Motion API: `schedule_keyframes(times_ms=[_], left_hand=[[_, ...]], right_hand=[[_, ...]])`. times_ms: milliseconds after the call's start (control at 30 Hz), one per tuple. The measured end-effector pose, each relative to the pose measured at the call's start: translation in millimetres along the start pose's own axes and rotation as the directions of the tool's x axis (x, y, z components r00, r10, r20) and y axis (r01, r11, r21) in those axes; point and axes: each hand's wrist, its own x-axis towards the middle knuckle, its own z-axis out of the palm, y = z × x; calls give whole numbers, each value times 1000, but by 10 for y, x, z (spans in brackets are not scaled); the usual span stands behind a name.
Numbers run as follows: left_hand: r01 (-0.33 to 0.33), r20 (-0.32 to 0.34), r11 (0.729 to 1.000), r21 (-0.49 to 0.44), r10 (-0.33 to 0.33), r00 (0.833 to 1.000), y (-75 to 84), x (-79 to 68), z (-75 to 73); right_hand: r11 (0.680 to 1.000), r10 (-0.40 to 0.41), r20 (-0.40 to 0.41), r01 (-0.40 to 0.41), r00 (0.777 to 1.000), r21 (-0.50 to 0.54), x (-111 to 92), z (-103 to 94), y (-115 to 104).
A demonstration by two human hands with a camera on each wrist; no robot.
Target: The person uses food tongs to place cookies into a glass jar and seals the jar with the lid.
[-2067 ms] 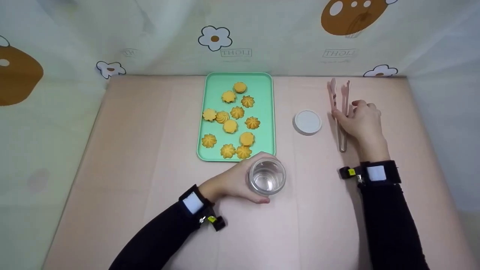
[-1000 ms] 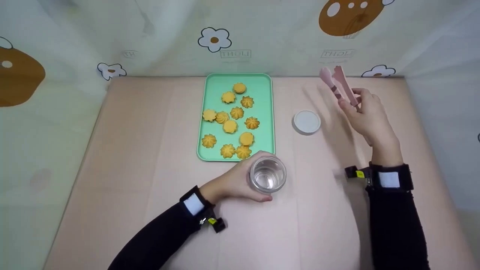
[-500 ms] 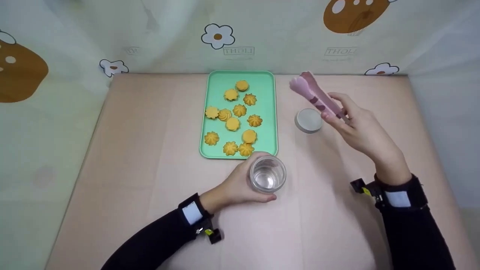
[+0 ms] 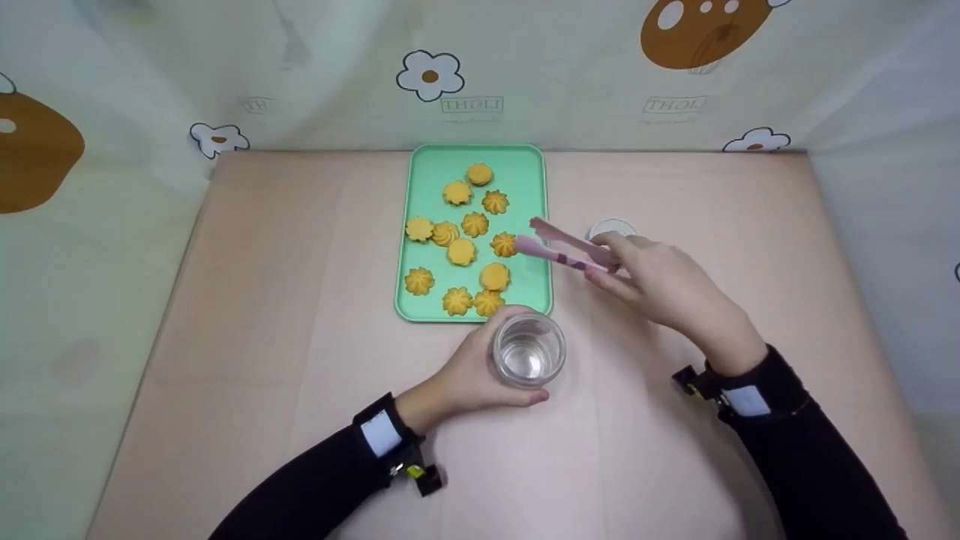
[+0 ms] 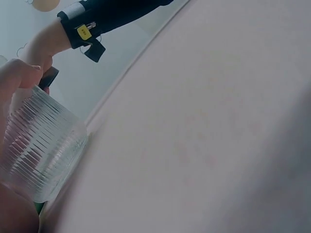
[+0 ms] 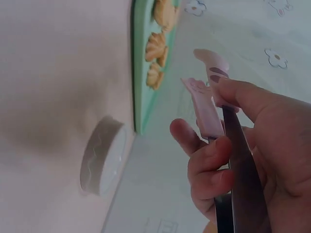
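pink dark-banded tongs, tips apart, held in right hand, clear ribbed jar gripped by left hand

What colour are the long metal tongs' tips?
The tongs' tips are pink, one with darker marks, clearest in the right wrist view.

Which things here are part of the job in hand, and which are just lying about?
In the job, judging by the hands:
- glass jar, held by the left hand
- pink tongs, held by the right hand
- cookies, probably, near the tong tips
- green tray under them

Lying about, apparently:
- white lid, not held; possibly the jar's
- printed curtain, backdrop
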Motion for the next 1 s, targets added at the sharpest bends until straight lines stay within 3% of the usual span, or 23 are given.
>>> schedule_keyframes(times_ms=[167, 600, 1000], left_hand=[[17, -2, 1000, -18, -17, 1000, -1, -6, 16], [22, 11, 999, -26, -22, 1000, 6, 9, 0], [28, 13, 999, -34, -27, 1000, 15, 15, -5]], right_hand=[[1000, -30, 34, 29, 999, 10, 55, 85, -72], [996, -4, 128, -7, 992, 85, 116, 166, -83], [991, -22, 146, 2, 989, 137, 190, 244, -90]])
